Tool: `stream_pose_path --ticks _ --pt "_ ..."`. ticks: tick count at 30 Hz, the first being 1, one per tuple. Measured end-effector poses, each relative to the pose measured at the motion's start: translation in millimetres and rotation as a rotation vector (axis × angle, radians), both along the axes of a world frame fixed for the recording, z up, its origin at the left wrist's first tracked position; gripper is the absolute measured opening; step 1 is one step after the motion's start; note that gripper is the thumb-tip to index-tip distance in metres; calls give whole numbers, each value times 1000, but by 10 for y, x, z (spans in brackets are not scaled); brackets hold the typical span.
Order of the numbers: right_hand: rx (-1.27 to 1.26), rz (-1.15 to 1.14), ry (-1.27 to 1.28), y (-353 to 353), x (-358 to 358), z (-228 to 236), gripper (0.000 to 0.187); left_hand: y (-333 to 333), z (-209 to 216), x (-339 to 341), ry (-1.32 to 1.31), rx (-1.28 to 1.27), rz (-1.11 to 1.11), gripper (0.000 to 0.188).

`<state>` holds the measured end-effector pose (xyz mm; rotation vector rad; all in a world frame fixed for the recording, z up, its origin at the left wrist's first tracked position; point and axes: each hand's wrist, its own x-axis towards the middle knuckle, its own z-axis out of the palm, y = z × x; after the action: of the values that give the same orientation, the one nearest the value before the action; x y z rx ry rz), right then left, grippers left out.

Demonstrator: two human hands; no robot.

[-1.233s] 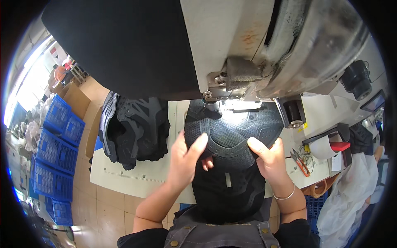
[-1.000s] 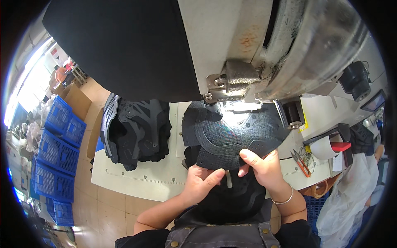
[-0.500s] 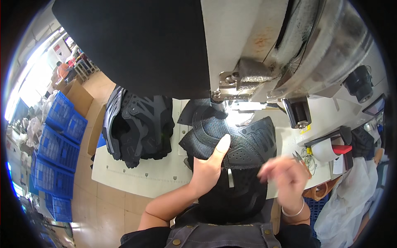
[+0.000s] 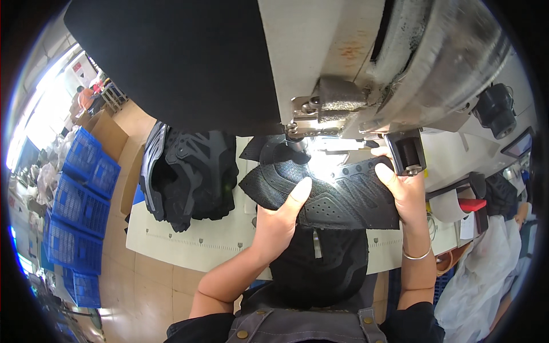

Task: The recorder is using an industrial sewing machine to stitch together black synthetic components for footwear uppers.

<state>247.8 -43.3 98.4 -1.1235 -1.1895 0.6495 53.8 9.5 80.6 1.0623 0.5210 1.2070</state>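
A black shoe upper with perforated and ribbed overlays lies under the lit head of a sewing machine. My left hand grips its near left part, thumb on top and the other fingers hidden beneath. At the right end my right hand pinches the upper's edge, thumb on top; a fingertip shows beyond the edge near the machine. More black shoe uppers hang over the table edge in front of my lap, partly covered by the piece I hold.
A stack of black shoe uppers stands on the pale table at left. Blue crates line the floor further left. A black cylindrical machine part hangs close to my right hand. White plastic sheeting drapes at right.
My right hand has moved up from beside the upper and taken hold of its right end. The upper has turned and shifted slightly, its right end now lower.
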Motion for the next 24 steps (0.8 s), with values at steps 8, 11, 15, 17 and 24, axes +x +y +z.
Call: stream_pose_path --ticks 8,11,15,17,24 --pt "-15 -18 27 21 -23 21 20 117 64 -14 31 32 -53 42" --pt "0 -5 72 24 -38 5 20 165 41 -21 59 41 -62 39" --pt "3 -11 67 23 -50 -36 19 207 63 -30 62 9 -64 34" --pt "-10 11 140 31 -44 -83 19 247 74 -23 38 -2 -64 19" --pt "-60 56 179 -28 -42 -72 20 171 91 -128 219 -64 -59 17"
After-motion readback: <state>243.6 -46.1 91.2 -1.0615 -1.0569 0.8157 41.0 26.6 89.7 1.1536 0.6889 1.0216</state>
